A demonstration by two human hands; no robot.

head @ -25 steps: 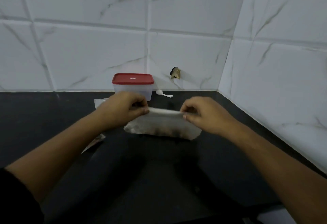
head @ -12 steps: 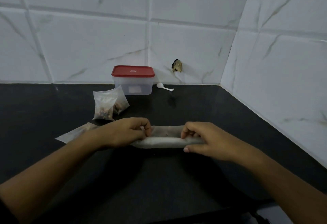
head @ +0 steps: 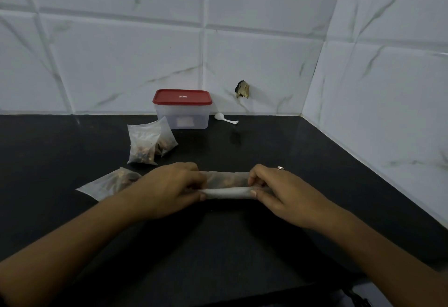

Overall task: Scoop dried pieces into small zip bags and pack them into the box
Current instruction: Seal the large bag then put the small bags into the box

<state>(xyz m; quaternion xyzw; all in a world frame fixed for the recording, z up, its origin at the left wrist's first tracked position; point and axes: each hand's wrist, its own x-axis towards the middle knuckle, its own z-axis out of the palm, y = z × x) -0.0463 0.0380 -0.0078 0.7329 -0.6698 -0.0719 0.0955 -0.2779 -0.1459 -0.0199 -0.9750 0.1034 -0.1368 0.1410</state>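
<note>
A large plastic bag of dried pieces [head: 228, 184] lies low on the black counter [head: 242, 246], its top edge pulled taut. My left hand [head: 167, 187] pinches its left end and my right hand [head: 278, 190] pinches its right end. Two small filled zip bags [head: 148, 143] stand behind my left hand, and a third [head: 109, 184] lies flat beside my left wrist. The clear box with a red lid [head: 182, 109] stands shut against the back wall. A white scoop [head: 225, 118] lies just right of the box.
White marble tiles form the back wall and the right wall [head: 388, 88], meeting in a corner. A small broken hole [head: 242, 90] shows in the back tile above the scoop. A pale object [head: 371, 294] peeks in at the bottom right.
The large bag came down from upright near the box to low on the counter, closer to me. Both hands moved with it and keep pinching its ends. The small bags became visible.
</note>
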